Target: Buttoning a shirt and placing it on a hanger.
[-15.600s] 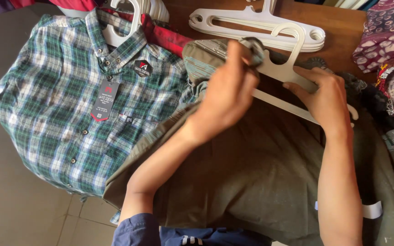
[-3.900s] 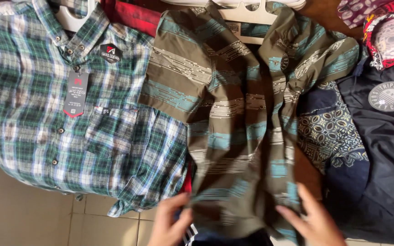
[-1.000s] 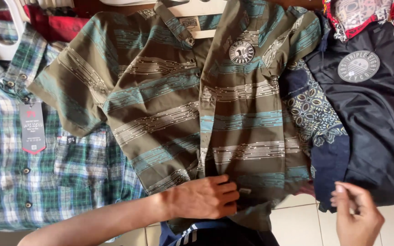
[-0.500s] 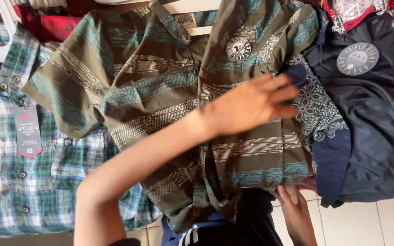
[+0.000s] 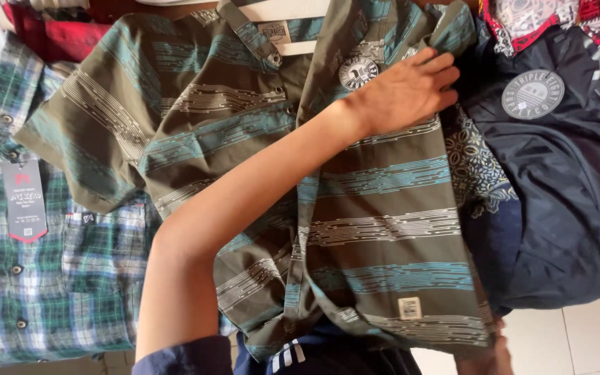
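Upward since earlier, left hand (image 5: 401, 90) flattens striped shirt (image 5: 383, 229) above tiled floor (image 5: 578, 340).

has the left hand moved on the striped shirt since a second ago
Yes. The left hand has gone from the striped shirt hem up to its chest, beside the round badge.

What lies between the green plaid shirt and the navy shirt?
In the head view, the olive striped shirt lies between the green plaid shirt and navy shirt.
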